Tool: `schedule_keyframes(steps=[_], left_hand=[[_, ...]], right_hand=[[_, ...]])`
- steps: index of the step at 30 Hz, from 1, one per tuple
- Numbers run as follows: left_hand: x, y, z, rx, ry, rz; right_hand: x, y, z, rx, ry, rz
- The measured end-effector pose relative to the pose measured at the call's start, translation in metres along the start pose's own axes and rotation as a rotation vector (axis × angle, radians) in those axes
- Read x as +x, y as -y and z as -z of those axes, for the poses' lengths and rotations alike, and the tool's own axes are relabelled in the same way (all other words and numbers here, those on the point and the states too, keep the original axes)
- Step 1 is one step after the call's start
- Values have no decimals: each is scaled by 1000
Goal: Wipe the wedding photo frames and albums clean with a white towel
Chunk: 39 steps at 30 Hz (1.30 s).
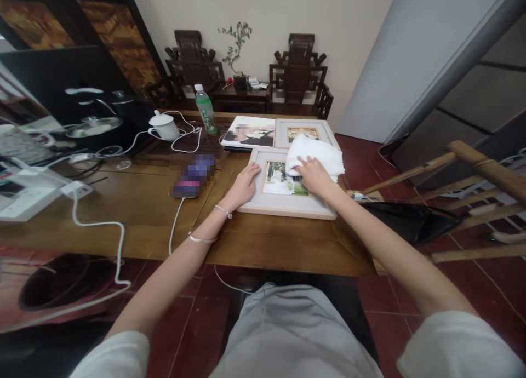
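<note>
A light-wood picture frame [287, 207] with a pale mat and a photo in its middle lies flat on the wooden table. My left hand [245, 185] grips its left side, the fingers resting over the border. On the frame's right half, my right hand [313, 174] holds a folded white cloth [318, 150] with bent fingers, pressing it against the surface. The cloth and hand cover the photo's upper right part. Behind it lies a second picture frame [326, 129], partly under the cloth. Beside that sits a photo album [250, 127] with a picture on its cover.
A phone [193, 175] on a white cable lies left of the frame. Farther off stand a green-labelled bottle [205, 109] and a white lidded cup [164, 127]. A power strip [36, 197] and a pot [92, 129] are at left. A wooden chair [485, 170] stands at right.
</note>
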State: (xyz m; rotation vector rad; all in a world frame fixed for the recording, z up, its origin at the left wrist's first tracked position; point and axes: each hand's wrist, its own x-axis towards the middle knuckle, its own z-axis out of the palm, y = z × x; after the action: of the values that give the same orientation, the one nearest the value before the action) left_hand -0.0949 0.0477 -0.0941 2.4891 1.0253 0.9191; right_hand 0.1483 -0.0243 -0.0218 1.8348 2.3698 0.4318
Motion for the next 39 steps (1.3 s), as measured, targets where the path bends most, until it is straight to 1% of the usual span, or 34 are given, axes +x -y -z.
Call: schedule_keyframes(steps=[3, 5, 7, 9, 10, 12, 13, 15, 18, 20, 23, 26, 28, 31, 33, 36, 38, 39], left_hand=[[0, -2, -1, 2, -6, 1], [-1, -4, 0, 6, -6, -3], [-1, -5, 0, 10, -1, -10], [-1, -6, 0, 17, 3, -13], [-1, -6, 0, 24, 6, -14], [-1, -6, 0, 41, 18, -16], [-1, -6, 0, 50, 28, -17], [-1, -5, 1, 64, 47, -20], [-1, -5, 1, 68, 62, -22], [-1, -4, 2, 60, 67, -25], [-1, -3, 2, 46, 67, -28], [-1, -2, 2, 34, 57, -24], [-1, -2, 2, 34, 55, -23], [-2, -4, 2, 54, 62, -25], [-1, -5, 2, 62, 63, -24], [-1, -6, 1, 60, 57, -25], [-1, -6, 1, 65, 56, -28], [-1, -6, 1, 69, 56, -27]], right_hand=[[-36, 17, 22, 23, 76, 86], [-63, 28, 43, 71, 153, 143], [-85, 39, 64, 131, 212, 163], [-101, 48, 80, 181, 257, 195], [-105, 53, 84, 199, 261, 205], [-106, 59, 83, 228, 229, 210], [-103, 60, 78, 243, 203, 206], [-92, 55, 61, 265, 142, 190], [-62, 34, 29, 257, 47, 132], [-38, 15, 13, 247, -20, 42], [-4, -7, 0, 199, -84, -60], [13, -14, -4, 132, -48, -69], [11, -9, -3, 108, -6, -31], [-13, 7, 9, 109, 52, 48], [-37, 20, 25, 131, 99, 106], [-72, 36, 58, 221, 213, 205], [-88, 47, 76, 274, 275, 261], [-93, 51, 82, 285, 286, 280]])
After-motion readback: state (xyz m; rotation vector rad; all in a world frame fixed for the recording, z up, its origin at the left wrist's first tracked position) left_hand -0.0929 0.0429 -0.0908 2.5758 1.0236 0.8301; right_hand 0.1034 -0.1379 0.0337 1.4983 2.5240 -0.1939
